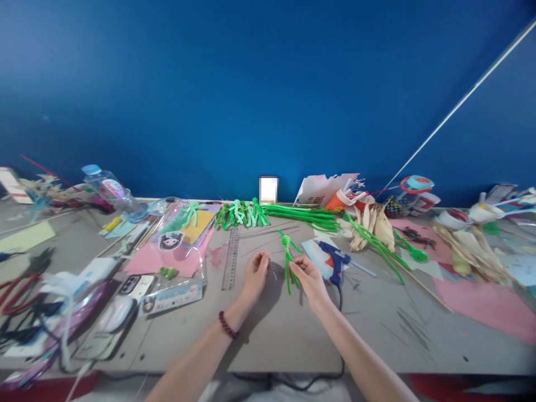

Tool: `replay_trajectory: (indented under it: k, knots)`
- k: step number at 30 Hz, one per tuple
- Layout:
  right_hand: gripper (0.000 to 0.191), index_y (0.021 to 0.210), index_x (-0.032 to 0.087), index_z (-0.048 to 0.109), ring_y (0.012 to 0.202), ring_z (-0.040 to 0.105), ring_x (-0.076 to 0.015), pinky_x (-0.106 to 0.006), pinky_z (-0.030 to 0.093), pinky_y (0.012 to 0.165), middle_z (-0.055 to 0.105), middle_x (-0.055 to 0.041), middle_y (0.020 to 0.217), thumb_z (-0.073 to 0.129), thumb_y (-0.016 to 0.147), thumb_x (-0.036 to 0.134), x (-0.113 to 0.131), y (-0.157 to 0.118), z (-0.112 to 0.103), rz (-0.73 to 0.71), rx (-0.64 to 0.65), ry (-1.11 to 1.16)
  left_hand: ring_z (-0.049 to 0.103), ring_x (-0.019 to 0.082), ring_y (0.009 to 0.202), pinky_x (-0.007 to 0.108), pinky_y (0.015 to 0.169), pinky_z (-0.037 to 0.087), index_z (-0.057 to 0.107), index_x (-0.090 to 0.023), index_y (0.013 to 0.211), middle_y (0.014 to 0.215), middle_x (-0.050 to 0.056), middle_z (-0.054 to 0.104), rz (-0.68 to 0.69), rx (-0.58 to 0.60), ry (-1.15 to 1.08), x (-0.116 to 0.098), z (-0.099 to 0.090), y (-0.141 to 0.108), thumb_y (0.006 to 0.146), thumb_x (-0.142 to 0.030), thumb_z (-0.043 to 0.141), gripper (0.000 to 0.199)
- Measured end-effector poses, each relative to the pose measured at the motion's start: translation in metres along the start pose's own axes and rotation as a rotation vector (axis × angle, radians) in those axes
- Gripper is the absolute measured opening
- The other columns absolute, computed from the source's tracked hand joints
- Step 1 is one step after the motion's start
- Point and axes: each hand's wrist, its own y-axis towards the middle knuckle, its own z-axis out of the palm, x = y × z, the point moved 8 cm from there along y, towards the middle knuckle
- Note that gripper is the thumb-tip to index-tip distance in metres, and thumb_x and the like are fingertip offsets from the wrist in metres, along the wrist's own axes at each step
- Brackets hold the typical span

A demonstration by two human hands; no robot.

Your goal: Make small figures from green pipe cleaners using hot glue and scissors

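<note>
A small figure of green pipe cleaners (pixel 288 258), with a rounded pale-green top and several strands hanging below, is pinched in my right hand (pixel 307 274). Left of it, my left hand (pixel 257 272) is curled closed with its fingertips together; whether anything thin is between them is hidden. A loose green pipe cleaner (pixel 296 244) lies just behind the held figure. Several similar green figures (pixel 243 213) are lined up at the back of the table, beside a bundle of long green pipe cleaners (pixel 305 213).
A blue glue gun (pixel 337 262) lies right of my right hand, its cord running forward. A ruler (pixel 230 259) lies to the left, near a clear bag (pixel 188 237) over pink paper. Phones, pliers (pixel 25 282) and a bottle (pixel 111 187) crowd the left; dried husks (pixel 377 229) and cups the right.
</note>
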Motion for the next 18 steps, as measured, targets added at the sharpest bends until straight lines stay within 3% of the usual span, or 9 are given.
replay_trajectory:
  k: [4, 6, 8, 10, 14, 18]
  knots:
    - [0.034, 0.070, 0.018, 0.054, 0.048, 0.042, -0.0079, -0.020, 0.033, 0.045, 0.051, 0.0044, 0.056, 0.072, 0.065, 0.046, 0.003, 0.000, 0.000, -0.001, -0.017, -0.017, 0.035, 0.010, 0.045, 0.024, 0.046, 0.029, 0.043, -0.019, 0.054, 0.047, -0.004, 0.039, 0.084, -0.015, 0.113, 0.000, -0.004, 0.001, 0.083, -0.048, 0.046, 0.041]
    - [0.035, 0.070, 0.018, 0.054, 0.048, 0.042, -0.0081, -0.020, 0.033, 0.045, 0.050, 0.0046, 0.055, 0.072, 0.064, 0.047, 0.003, 0.000, -0.001, 0.005, -0.023, -0.007, 0.036, 0.010, 0.045, 0.024, 0.046, 0.030, 0.045, -0.019, 0.050, 0.046, -0.004, 0.038, 0.086, -0.032, 0.163, 0.003, -0.008, 0.004, 0.083, -0.048, 0.048, 0.043]
    - [0.034, 0.070, 0.018, 0.054, 0.048, 0.042, -0.0081, -0.020, 0.033, 0.045, 0.050, 0.0047, 0.055, 0.072, 0.064, 0.047, 0.004, 0.000, 0.000, 0.000, -0.017, 0.008, 0.043, 0.011, 0.051, 0.024, 0.050, 0.034, 0.057, -0.018, 0.057, 0.055, -0.001, 0.050, 0.115, -0.037, 0.185, 0.002, -0.010, 0.007, 0.076, -0.042, 0.060, 0.030]
    - [0.034, 0.069, 0.018, 0.055, 0.047, 0.042, -0.0081, -0.021, 0.034, 0.045, 0.050, 0.0047, 0.054, 0.072, 0.065, 0.047, 0.004, 0.001, 0.001, -0.009, -0.008, 0.021, 0.053, 0.014, 0.065, 0.025, 0.057, 0.039, 0.068, -0.021, 0.076, 0.077, 0.004, 0.063, 0.157, -0.017, 0.175, -0.002, -0.008, 0.008, 0.067, -0.034, 0.070, 0.016]
    - [0.033, 0.072, 0.018, 0.059, 0.049, 0.046, -0.0087, -0.020, 0.036, 0.045, 0.054, 0.0028, 0.057, 0.074, 0.063, 0.047, 0.000, 0.000, 0.001, 0.018, 0.000, 0.032, 0.058, 0.021, 0.093, 0.031, 0.077, 0.044, 0.074, -0.023, 0.083, 0.098, 0.009, 0.067, 0.108, 0.159, 0.072, -0.004, 0.010, 0.003, 0.069, -0.034, 0.070, 0.018]
    - [0.034, 0.074, 0.016, 0.064, 0.050, 0.048, -0.0090, -0.020, 0.038, 0.046, 0.058, 0.0007, 0.059, 0.074, 0.063, 0.048, -0.007, -0.002, 0.005, 0.065, 0.039, -0.001, 0.059, 0.024, 0.094, 0.035, 0.083, 0.044, 0.075, -0.019, 0.087, 0.100, 0.012, 0.069, -0.020, 0.290, -0.042, 0.000, 0.024, -0.006, 0.072, -0.038, 0.068, 0.025]
